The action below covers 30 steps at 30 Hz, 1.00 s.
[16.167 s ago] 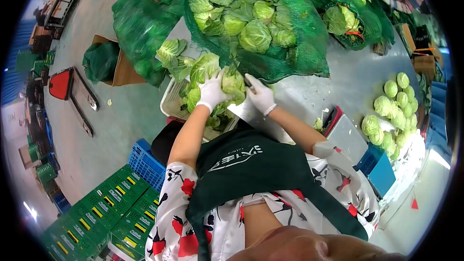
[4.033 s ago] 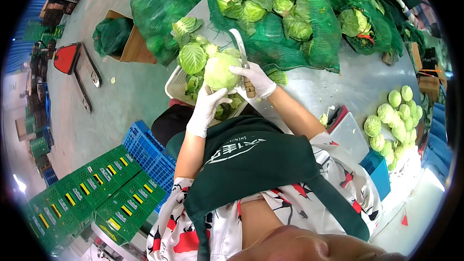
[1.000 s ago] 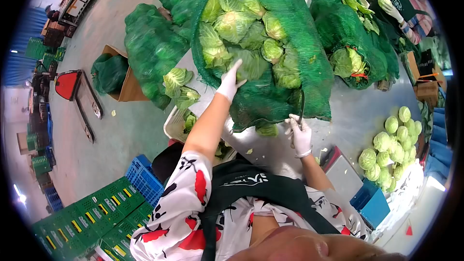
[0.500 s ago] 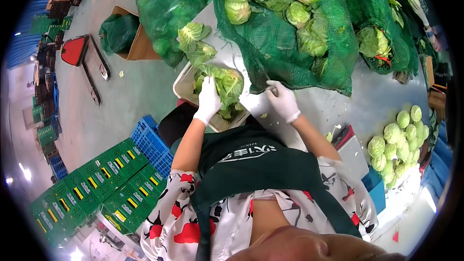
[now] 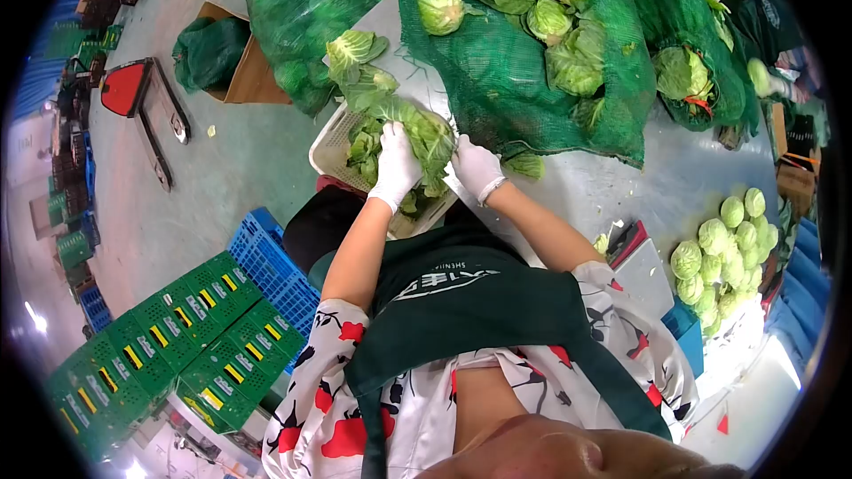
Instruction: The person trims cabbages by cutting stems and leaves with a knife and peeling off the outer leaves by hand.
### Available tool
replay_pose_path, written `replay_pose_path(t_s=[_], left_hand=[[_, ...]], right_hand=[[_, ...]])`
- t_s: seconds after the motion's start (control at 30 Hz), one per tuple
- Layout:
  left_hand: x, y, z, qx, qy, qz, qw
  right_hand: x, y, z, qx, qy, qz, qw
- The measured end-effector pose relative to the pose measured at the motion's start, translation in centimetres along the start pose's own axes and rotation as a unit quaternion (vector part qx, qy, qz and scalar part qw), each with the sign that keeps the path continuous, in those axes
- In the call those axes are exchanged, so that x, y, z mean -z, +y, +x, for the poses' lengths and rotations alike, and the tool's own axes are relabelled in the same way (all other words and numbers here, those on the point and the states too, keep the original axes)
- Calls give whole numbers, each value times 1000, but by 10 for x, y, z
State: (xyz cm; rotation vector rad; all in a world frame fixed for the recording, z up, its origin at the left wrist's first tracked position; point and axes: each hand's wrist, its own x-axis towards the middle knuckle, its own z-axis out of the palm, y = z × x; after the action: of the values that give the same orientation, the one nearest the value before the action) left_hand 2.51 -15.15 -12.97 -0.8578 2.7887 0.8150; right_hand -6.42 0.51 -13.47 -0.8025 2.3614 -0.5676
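Note:
My left hand (image 5: pixel 397 160), in a white glove, is closed on a leafy green cabbage (image 5: pixel 429 135) above a white plastic basket (image 5: pixel 325 153). Loose green leaves (image 5: pixel 362 149) lie inside that basket. My right hand (image 5: pixel 477 168), gloved too, is curled with its fingertips against the cabbage's right side. What the right fingers grip, if anything, is hidden. Just right of this hand, a piece of cabbage (image 5: pixel 525 165) rests by the edge of a green mesh bag (image 5: pixel 497 93). Several cabbage heads (image 5: pixel 577 62) fill the bag's opening.
More cabbage (image 5: pixel 353 49) lies at the table's left edge. Other filled mesh bags (image 5: pixel 306 27) stand around. Trimmed cabbages (image 5: pixel 728 253) are piled at right. Green crates (image 5: pixel 160 337) and a blue crate (image 5: pixel 266 248) sit at lower left, a red pallet jack (image 5: pixel 129 89) beyond. Another person (image 5: pixel 777 22) is at upper right.
My right hand has moved left from the mesh bag's edge to the cabbage. The cabbage in my left hand has turned. The piece of cabbage by the bag now shows.

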Motion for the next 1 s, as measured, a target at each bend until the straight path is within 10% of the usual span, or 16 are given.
replay_pose_path(t_s=[0.6,0.77,0.87,1.0], left_hand=[[9,-5,-5,-13,5,-78,997],[28,-38,-34,-57,5,-130,990],[17,-65,-44,169,-85,-564,804],[-36,-66,-36,243,49,-740,626]], right_hand=[[-15,4,36,-59,-97,-90,989],[-16,13,15,64,-6,43,997],[-21,6,4,70,-29,116,990],[-23,-6,-6,80,-33,120,989]])
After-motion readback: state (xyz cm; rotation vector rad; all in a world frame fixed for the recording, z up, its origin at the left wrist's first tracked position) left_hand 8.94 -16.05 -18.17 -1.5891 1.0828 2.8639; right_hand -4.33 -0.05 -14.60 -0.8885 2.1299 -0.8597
